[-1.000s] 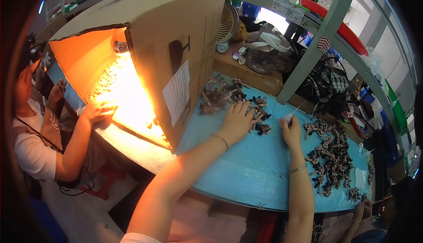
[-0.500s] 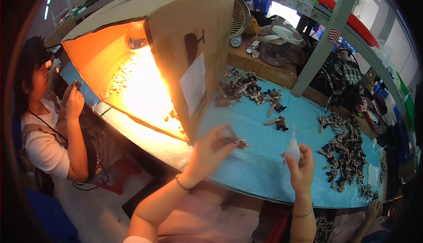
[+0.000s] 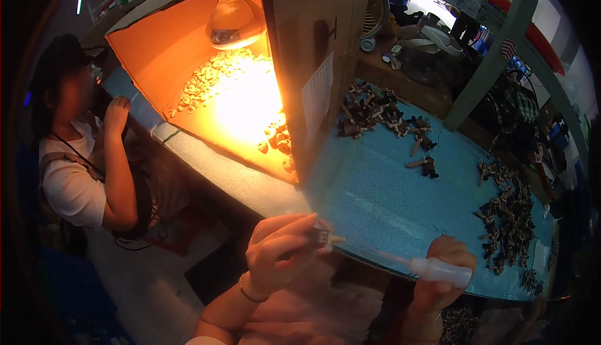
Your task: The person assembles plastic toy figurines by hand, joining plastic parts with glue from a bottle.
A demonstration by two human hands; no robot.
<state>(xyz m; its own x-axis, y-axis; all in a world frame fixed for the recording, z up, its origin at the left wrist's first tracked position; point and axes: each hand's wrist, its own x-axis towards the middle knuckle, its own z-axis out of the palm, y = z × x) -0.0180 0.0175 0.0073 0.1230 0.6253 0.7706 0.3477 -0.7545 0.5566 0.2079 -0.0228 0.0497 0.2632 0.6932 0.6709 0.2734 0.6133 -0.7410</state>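
Observation:
My left hand [image 3: 278, 248] is closed, pinching a small brown figure [image 3: 322, 235] with a pale peg sticking out, just over the table's front edge. My right hand [image 3: 452, 254] is wrapped around a white squeeze bottle [image 3: 446, 273]. The bottle lies nearly level, and its thin nozzle points left toward the figure, with a gap between them. Motion blurs the nozzle tip. Similar loose figures, brown and black with pale limbs, lie on the blue table [image 3: 375, 188]: a heap [image 3: 385, 112] at the back and a larger pile [image 3: 507, 220] at the right.
At left on the table stands an open cardboard box [image 3: 322, 63] with a glowing lamp [image 3: 235, 23] over many small rounded pieces [image 3: 216, 73]. A co-worker [image 3: 81, 163] sits beyond it. A metal post [image 3: 501, 51] and shelf clutter stand at the back right.
The bottle has tipped from upright to nearly level, nozzle leftward. Both hands have come nearer to me, and the figure is now at the table's front edge. The view has shifted.

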